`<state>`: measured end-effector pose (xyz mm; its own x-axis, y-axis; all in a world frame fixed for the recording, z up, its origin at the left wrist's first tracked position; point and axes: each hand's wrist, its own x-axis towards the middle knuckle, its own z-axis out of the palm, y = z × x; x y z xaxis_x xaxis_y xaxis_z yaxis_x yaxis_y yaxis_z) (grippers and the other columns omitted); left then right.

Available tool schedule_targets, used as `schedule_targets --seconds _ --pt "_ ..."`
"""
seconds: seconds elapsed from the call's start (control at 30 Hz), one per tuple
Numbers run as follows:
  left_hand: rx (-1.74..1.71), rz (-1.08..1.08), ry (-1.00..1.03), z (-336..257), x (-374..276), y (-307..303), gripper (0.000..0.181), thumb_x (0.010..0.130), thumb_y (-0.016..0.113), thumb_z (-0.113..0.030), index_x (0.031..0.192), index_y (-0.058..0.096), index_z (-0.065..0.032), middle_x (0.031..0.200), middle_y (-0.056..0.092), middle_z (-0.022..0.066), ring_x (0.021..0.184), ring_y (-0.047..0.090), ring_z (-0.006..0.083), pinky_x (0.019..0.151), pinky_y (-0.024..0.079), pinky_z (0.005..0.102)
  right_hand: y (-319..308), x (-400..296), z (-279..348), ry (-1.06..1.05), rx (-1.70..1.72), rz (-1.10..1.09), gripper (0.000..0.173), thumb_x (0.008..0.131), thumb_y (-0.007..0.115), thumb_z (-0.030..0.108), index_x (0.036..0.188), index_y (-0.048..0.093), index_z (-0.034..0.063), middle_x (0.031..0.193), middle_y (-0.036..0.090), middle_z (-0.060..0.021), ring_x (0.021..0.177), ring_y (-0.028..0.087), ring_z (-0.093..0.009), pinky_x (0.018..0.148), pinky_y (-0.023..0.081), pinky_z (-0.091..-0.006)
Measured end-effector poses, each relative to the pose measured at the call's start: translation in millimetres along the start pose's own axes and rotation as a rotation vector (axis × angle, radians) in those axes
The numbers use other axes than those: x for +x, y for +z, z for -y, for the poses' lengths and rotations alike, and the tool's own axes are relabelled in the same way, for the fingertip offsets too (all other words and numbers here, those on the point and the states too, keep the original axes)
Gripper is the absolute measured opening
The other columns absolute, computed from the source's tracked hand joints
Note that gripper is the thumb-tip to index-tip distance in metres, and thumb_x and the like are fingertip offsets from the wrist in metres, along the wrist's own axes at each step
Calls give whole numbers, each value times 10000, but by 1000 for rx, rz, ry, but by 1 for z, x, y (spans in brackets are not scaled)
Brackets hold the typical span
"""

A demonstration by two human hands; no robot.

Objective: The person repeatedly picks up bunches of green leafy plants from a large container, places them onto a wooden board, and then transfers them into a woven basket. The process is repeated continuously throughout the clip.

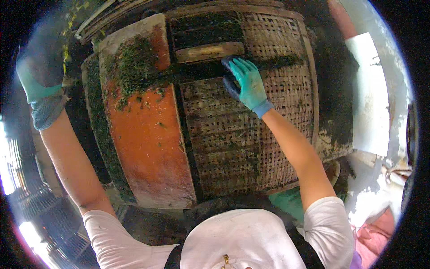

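My right hand [247, 80], in a green glove with a blue cuff, lies over a dark object whose kind I cannot tell, at a dark gap below a worn wooden piece [210, 51]. Beside it spreads a woven slatted panel [221, 134], with dark green shredded plant matter along its upper part. My left hand [37, 82], gloved in green, is at the far left near a dark area, its fingers blurred and its hold unclear. Between the hands stands an orange board [147, 127] with a heap of green shredded leaves [134, 64] on its upper part.
Wooden rails [111, 16] run along the top left. Dark green matter lines the left side of the orange board. A white sheet [371, 97] hangs or stands at the right, with part of another person's arm [342, 20] above it. Pink cloth [373, 235] lies at lower right.
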<state>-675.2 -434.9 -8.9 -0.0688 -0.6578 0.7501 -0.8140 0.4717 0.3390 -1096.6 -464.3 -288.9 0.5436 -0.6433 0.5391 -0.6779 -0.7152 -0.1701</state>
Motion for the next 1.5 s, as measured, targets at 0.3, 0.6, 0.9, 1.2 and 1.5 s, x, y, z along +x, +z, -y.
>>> schedule_targets --seconds 0.3,0.6,0.9,1.2,1.5 --pt "-1091 135 -532 -126 -53 265 364 860 593 -208 1144 601 20 1083 636 112 846 633 183 706 519 269 -41 -14 -77 732 1474 -1116 341 977 440 226 1257 535 56 1241 567 -43 1109 548 -166 975 453 -269" --pt "-897 465 -855 -55 -159 280 438 844 623 -161 1264 541 -68 1439 376 139 1293 395 297 1065 341 392 -28 33 -23 124 371 -375 328 770 685 202 1089 659 128 1006 672 -45 988 602 -200 821 494 -357" --pt "-33 552 -565 -44 -175 257 304 871 559 -246 1127 656 -115 1489 319 88 1349 316 279 1121 236 382 1 19 -39 88 -224 71 182 787 574 148 909 707 172 935 681 -71 958 601 -252 865 449 -384" --pt "498 619 -83 -43 -185 255 344 808 623 -309 1151 652 -286 1438 362 211 1354 285 389 1103 176 490 -19 -7 -34 28 -149 359 518 750 588 200 1264 525 180 1420 421 -49 1279 424 -244 1118 228 -403" --pt "443 602 -61 -52 -190 245 345 807 618 -326 1143 658 -257 1415 375 244 1357 277 395 1080 225 482 -36 -7 -30 -27 -341 442 472 834 572 333 1284 531 198 1421 432 6 1351 323 -206 1121 200 -451"
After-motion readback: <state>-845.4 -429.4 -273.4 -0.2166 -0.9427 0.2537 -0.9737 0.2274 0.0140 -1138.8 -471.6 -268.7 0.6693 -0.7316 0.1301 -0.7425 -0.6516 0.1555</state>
